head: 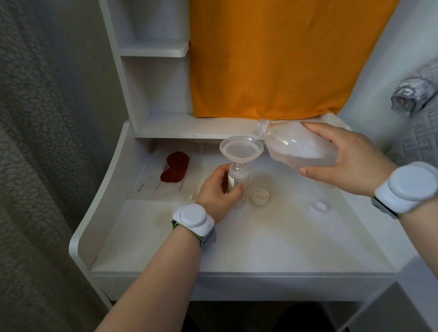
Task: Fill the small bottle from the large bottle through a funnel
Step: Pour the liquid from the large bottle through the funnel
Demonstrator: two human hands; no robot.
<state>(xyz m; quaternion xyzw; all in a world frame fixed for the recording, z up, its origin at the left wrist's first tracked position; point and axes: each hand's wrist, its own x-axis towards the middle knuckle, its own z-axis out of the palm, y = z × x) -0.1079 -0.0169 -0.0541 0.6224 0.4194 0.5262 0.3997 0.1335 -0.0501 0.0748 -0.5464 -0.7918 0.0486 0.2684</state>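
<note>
A small clear bottle (238, 181) stands upright on the white desk (247, 238), and my left hand (219, 191) is wrapped around its body. A translucent funnel (241, 150) sits in its neck. My right hand (346, 157) holds the large clear bottle (299, 145) tipped on its side to the right of the funnel. Its uncapped mouth (261, 127) points up and left, just above the funnel's right rim. Pale liquid lies along the lower side of the large bottle. No stream is visible.
Two loose caps lie on the desk: a cream one (260, 197) beside the small bottle and a white one (318, 206) further right. A dark red object (174, 167) lies at the back left. Shelves (154, 51) and an orange cloth (294, 41) rise behind.
</note>
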